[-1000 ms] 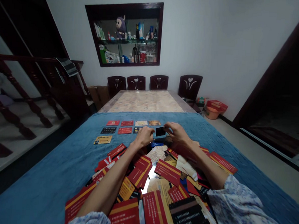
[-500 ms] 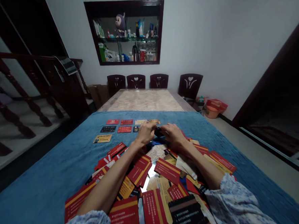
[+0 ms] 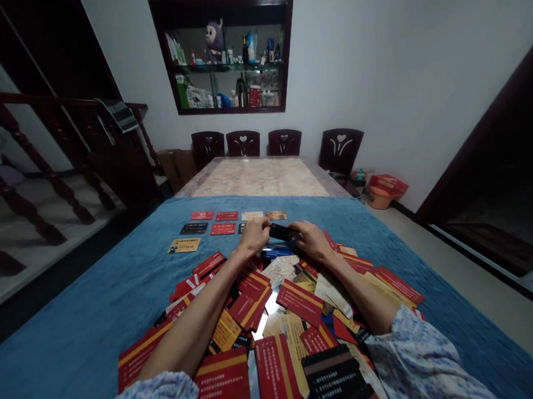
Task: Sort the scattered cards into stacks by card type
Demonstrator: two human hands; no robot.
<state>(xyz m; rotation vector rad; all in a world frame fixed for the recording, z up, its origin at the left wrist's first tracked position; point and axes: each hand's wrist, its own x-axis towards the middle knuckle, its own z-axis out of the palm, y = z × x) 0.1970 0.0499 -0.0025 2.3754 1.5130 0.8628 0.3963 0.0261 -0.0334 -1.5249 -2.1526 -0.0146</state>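
Observation:
A black card is stretched between my two hands, just past the far edge of a heap of cards. My left hand pinches its left end, and my right hand grips its right end. Beneath them lies a blue card. The heap of red, yellow and black cards spreads between and around my forearms; a red card with a yellow stripe lies on top in the middle. To the left, separate cards lie in rows, among them a red card and a yellow card. My left hand partly hides one dark card there.
A blue cloth covers the near part of the table; its patterned top shows beyond. Several dark chairs stand at the far end. A wooden railing runs along the left, and an orange bucket stands on the floor at right.
The black card has turned between my hands, so its broad face now shows. My hands have shifted slightly apart, uncovering more of the card and of the blue one below.

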